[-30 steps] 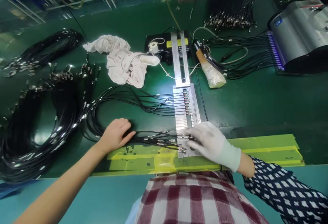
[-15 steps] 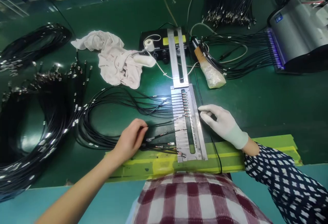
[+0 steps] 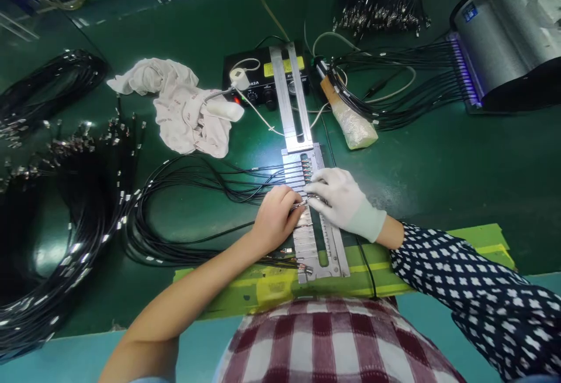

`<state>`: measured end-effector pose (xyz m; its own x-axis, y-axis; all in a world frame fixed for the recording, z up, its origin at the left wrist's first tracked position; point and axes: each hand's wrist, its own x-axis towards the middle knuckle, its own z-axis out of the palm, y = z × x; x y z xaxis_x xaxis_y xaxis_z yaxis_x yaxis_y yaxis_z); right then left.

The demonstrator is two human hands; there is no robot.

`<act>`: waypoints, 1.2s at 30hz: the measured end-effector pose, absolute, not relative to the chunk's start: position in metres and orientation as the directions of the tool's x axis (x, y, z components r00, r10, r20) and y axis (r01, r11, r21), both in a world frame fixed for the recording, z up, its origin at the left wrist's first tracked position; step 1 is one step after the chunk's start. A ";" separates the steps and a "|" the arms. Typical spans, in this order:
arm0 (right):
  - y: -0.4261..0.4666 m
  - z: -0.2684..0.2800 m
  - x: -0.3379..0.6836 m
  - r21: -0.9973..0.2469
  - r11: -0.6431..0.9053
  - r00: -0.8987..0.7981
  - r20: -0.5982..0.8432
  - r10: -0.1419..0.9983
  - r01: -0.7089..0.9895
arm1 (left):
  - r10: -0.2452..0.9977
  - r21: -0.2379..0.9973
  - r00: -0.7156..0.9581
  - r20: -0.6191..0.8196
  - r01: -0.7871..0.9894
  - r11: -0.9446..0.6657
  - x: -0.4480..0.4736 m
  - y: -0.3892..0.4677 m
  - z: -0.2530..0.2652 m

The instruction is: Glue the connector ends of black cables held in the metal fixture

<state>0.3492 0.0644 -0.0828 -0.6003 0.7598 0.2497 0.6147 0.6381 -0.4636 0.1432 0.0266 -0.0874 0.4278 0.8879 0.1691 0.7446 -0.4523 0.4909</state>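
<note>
A slotted metal fixture (image 3: 305,242) lies on the green bench in front of me, with several thin black cables (image 3: 236,183) laid side by side into its upper grooves. My bare left hand (image 3: 278,216) is closed, thumb and fingers pinching a black cable near its end, over the fixture's left edge. Close by on the right, my white-gloved right hand (image 3: 344,200) rests over the fixture, its fingertips closed at the tip of that cable. The gloved fingers partly cover the slot and the cable end. Below my left hand, loose cable ends (image 3: 302,267) lie across the lower fixture.
A black control box (image 3: 258,79) stands behind, touched by a long metal bar (image 3: 283,93). Left of it are a crumpled cloth (image 3: 188,114) and cable bundles (image 3: 83,213). To the right lie a wrapped handle tool (image 3: 355,126) and a silver machine (image 3: 512,38) with violet light.
My left hand has moved right onto the fixture with the cable. My right hand has come left over the slot to the cable's end. The view has shifted slightly.
</note>
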 end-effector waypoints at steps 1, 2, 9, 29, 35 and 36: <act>0.065 -0.083 0.346 -0.463 0.646 -0.611 0.249 0.752 0.607 | 0.890 0.518 0.425 0.162 0.731 -0.444 0.144 0.027 -0.087; 0.065 -0.083 0.343 -0.467 0.654 -0.620 0.250 0.744 0.595 | 0.893 0.540 0.421 0.160 0.719 -0.437 0.143 0.026 -0.086; 0.062 -0.084 0.344 -0.489 0.682 -0.640 0.285 0.714 0.544 | 0.934 0.573 0.334 0.129 0.744 -0.345 0.101 0.002 -0.076; 0.058 -0.080 0.349 -0.417 0.752 -0.675 0.348 0.651 0.511 | 0.922 0.418 0.366 0.126 0.824 -0.384 0.076 -0.014 -0.082; 0.059 -0.081 0.379 -0.511 0.624 -0.579 0.270 0.770 0.591 | 0.938 0.720 0.304 0.169 0.612 -0.328 0.118 0.001 -0.087; 0.060 -0.083 0.387 -0.536 0.573 -0.530 0.253 0.809 0.620 | 0.932 0.683 0.304 0.195 0.641 -0.352 0.119 0.003 -0.088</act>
